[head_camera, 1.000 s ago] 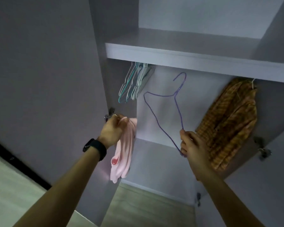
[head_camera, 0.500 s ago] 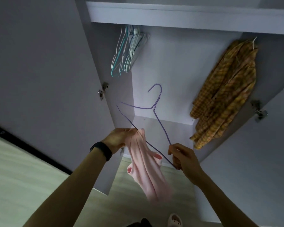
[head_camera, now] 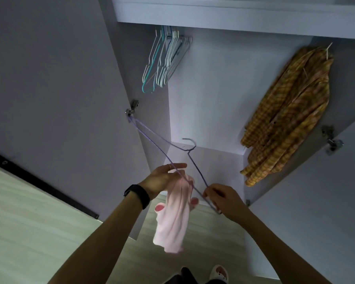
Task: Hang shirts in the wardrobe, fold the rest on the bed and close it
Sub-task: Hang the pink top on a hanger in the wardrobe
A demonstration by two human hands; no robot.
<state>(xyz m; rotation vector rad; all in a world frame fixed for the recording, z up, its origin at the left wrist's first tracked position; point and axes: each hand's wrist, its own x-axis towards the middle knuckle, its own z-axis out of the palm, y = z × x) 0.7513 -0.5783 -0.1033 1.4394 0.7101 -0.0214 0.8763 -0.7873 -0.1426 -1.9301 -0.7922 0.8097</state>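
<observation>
I stand before the open wardrobe. My left hand holds the top of a pale pink shirt, which hangs bunched below it; its forefinger is stretched out. My right hand pinches one end of a purple wire hanger. The hanger lies tilted, its far end up by the left door hinge and its hook pointing into the wardrobe. Its lower wire crosses the top of the pink shirt.
A yellow plaid shirt hangs at the right of the wardrobe. Several empty wire hangers hang at the left under the shelf. Both doors stand open, the left door close by. My slippered foot is on the wooden floor.
My hands have come down and together. The hanger has dropped from upright to a flat tilt, and its lower wire now lies against the pink shirt's top.
</observation>
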